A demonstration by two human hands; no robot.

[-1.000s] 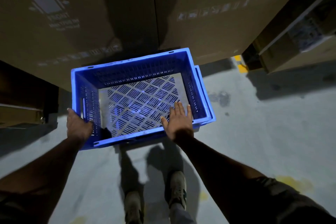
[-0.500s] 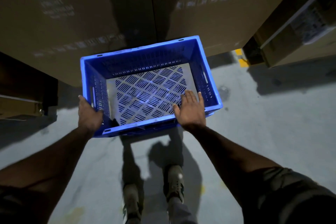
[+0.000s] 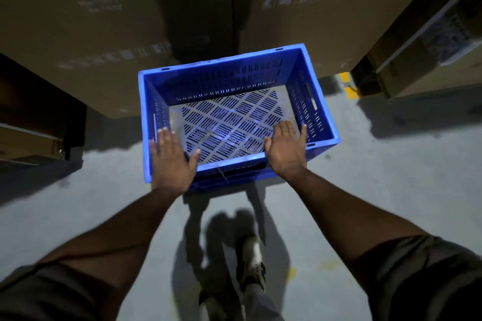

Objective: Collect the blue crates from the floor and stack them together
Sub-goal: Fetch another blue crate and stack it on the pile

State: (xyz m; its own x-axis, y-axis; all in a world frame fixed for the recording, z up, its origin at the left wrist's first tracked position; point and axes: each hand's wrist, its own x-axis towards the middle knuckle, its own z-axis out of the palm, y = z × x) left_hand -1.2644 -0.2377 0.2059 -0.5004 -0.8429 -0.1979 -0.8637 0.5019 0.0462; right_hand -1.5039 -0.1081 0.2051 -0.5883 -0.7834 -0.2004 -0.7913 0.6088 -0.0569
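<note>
The crate (image 3: 234, 114) is seen open side up, just ahead of both hands, its near rim under the palms and its far wall close to the cartons (image 3: 300, 8) beyond. A 2nd blue rim appears to show just under the near wall, so it is judged to sit nested on another crate; this cannot be told for certain.

The left hand (image 3: 172, 161) is laid over the near left corner, and its fingers (image 3: 163, 138) are spread flat, not curled round anything. The right hand (image 3: 285, 150) is spread likewise over the near right rim. Nothing is grasped by either.

With open palms only, the crate could be tipped forward or pushed askew if weight is pressed on the near rim alone. Fingers could be pinched between rims if the crate is seated further. A shoe (image 3: 251, 263) is placed on the floor (image 3: 378, 190) behind the hands, and a slipping crate could land there.
</note>
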